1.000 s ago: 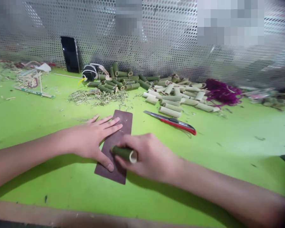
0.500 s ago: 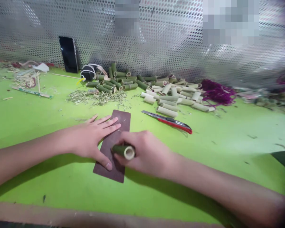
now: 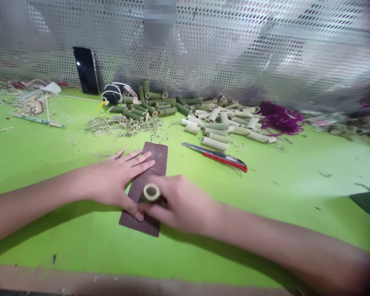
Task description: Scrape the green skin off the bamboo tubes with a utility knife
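Because your right hand (image 3: 180, 203) is clenched on a short green bamboo tube (image 3: 150, 194), open end tilted up, over the lower middle of the sandpaper sheet (image 3: 156, 158), your left hand (image 3: 112, 181) lies open and flat across that sheet, probably pinning it against sliding. Can't tell if the tube touches the grit; your fingers hide the contact. Around the sheet on the green table (image 3: 265, 197): bamboo shavings (image 3: 123, 127) at 11 o'clock, pale bamboo tubes (image 3: 216, 123) at 1, and a red-handled utility knife (image 3: 216, 155) at 2, blade pointing back toward the sheet, parked within reach.
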Available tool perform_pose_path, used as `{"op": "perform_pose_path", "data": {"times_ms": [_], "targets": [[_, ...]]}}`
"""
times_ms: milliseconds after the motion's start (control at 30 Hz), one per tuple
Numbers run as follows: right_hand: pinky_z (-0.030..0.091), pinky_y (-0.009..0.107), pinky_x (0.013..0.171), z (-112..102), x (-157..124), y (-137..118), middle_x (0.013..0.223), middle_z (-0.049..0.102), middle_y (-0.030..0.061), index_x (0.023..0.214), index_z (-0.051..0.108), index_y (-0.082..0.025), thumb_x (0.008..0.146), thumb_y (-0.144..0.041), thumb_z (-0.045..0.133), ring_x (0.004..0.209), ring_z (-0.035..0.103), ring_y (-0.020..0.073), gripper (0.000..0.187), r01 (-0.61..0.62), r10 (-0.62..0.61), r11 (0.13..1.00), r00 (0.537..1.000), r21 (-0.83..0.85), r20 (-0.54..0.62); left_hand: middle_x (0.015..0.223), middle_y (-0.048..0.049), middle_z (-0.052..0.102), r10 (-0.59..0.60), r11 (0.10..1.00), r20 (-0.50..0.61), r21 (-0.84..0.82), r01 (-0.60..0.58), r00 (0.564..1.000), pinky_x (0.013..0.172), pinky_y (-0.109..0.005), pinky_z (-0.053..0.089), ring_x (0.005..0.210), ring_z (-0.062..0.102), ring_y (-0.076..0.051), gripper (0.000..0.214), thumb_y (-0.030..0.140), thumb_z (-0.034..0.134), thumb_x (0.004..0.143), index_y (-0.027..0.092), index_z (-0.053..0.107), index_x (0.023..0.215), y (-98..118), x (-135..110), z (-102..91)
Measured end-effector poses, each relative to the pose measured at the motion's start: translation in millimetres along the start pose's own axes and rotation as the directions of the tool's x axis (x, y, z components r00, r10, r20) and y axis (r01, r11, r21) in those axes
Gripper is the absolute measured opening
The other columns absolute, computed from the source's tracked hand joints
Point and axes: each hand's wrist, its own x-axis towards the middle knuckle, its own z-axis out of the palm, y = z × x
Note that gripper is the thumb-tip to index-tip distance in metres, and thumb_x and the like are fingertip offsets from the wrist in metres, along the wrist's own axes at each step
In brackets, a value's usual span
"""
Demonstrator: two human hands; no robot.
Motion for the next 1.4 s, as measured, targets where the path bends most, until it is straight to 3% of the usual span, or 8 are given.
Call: {"op": "perform_pose_path", "data": {"times_ms": [500, 633, 733, 867, 1000, 1100, 1200, 1400], "targets": [[0.046, 0.026, 0.065, -0.2, 1.5, 3.9, 0.084, 0.072, 0.0013, 0.085, 0.064, -0.019, 0.09, -0.026, 0.074, 0.073, 0.062, 0.015, 0.013, 0.114, -0.114, 0.993, 0.993, -0.026, 0.001, 0.172, -0.0044, -0.013, 0.0, 1.0, 0.003, 0.0, 0.0, 1.0, 0.13, -0.061, 0.0, 0.161, -0.005, -0.039, 0.134, 0.095, 0.06, 0.069, 0.029, -0.002, 0.168, -0.2, 0.0, 0.6], [0.042, 0.027, 0.057, -1.0, 1.8, 4.5, 0.082, 0.071, 0.0026, 0.086, 0.064, -0.019, 0.094, -0.029, 0.07, 0.064, 0.059, 0.0147, 0.014, -0.14, 0.122, 0.985, 0.98, -0.102, -0.16, 0.172, -0.0045, -0.014, -0.001, 1.0, -0.001, 0.002, 0.001, 1.0, 0.13, -0.062, -0.001, 0.161, -0.007, -0.039, 0.136, 0.097, 0.057, 0.068, 0.028, -0.003, 0.167, -0.6, 0.5, 1.3], [0.046, 0.027, 0.065, -2.5, 2.2, 3.9, 0.082, 0.072, 0.0005, 0.086, 0.065, -0.02, 0.091, -0.029, 0.074, 0.071, 0.063, 0.0154, 0.014, 0.066, -0.065, 0.997, 0.998, -0.046, 0.025, 0.172, -0.004, -0.014, -0.003, 1.0, 0.0, 0.011, 0.003, 1.0, 0.13, -0.062, -0.001, 0.161, -0.008, -0.039, 0.135, 0.096, 0.059, 0.068, 0.029, -0.003, 0.167, -0.1, 0.2, 1.1], [0.041, 0.027, 0.056, -3.5, 2.5, 3.2, 0.08, 0.071, 0.0025, 0.085, 0.064, -0.02, 0.095, -0.032, 0.068, 0.062, 0.059, 0.0146, 0.016, -0.177, 0.157, 0.972, 0.979, -0.155, -0.132, 0.172, -0.0056, -0.013, -0.005, 1.0, 0.003, 0.018, 0.005, 1.0, 0.13, -0.062, -0.002, 0.161, -0.006, -0.039, 0.136, 0.097, 0.057, 0.068, 0.027, -0.003, 0.168, 0.7, -0.2, 0.4], [0.045, 0.026, 0.063, -2.1, 1.2, 2.2, 0.086, 0.074, 0.0012, 0.088, 0.066, -0.02, 0.092, -0.03, 0.074, 0.07, 0.063, 0.0147, 0.014, 0.073, -0.07, 0.994, 0.997, -0.085, 0.033, 0.173, -0.0055, -0.012, 0.007, 0.999, -0.005, 0.034, -0.007, 1.0, 0.13, -0.061, 0.0, 0.161, -0.005, -0.04, 0.133, 0.094, 0.06, 0.07, 0.028, -0.001, 0.168, 0.3, 0.0, 0.1], [0.043, 0.027, 0.057, -3.6, 1.8, 3.3, 0.08, 0.072, 0.0023, 0.086, 0.064, -0.019, 0.096, -0.028, 0.067, 0.063, 0.06, 0.0143, 0.014, -0.096, 0.075, 0.983, 0.988, -0.156, -0.132, 0.173, -0.0068, -0.009, 0.017, 1.0, -0.015, 0.022, -0.017, 1.0, 0.13, -0.061, -0.003, 0.161, -0.003, -0.04, 0.135, 0.097, 0.057, 0.068, 0.027, 0.001, 0.168, -0.2, -0.3, -0.2], [0.047, 0.027, 0.062, -6.1, 3.2, 4.9, 0.08, 0.073, 0.0004, 0.083, 0.064, -0.021, 0.091, -0.03, 0.073, 0.066, 0.063, 0.0144, 0.015, 0.069, -0.068, 0.997, 0.998, -0.031, 0.015, 0.173, -0.0061, -0.009, 0.029, 1.0, -0.022, 0.011, -0.029, 0.999, 0.129, -0.062, -0.006, 0.161, -0.004, -0.039, 0.135, 0.098, 0.057, 0.067, 0.028, 0.002, 0.168, 0.2, -0.5, -0.7], [0.044, 0.028, 0.058, -4.5, 3.5, 3.0, 0.082, 0.072, 0.001, 0.084, 0.062, -0.021, 0.093, -0.029, 0.068, 0.064, 0.06, 0.015, 0.013, -0.046, 0.043, 0.994, 0.999, -0.101, -0.032, 0.173, -0.0076, -0.008, 0.015, 1.0, -0.006, 0.012, -0.015, 1.0, 0.129, -0.062, -0.005, 0.161, -0.003, -0.039, 0.134, 0.094, 0.061, 0.069, 0.026, 0.002, 0.168, 2.6, 0.0, -2.4]]}}
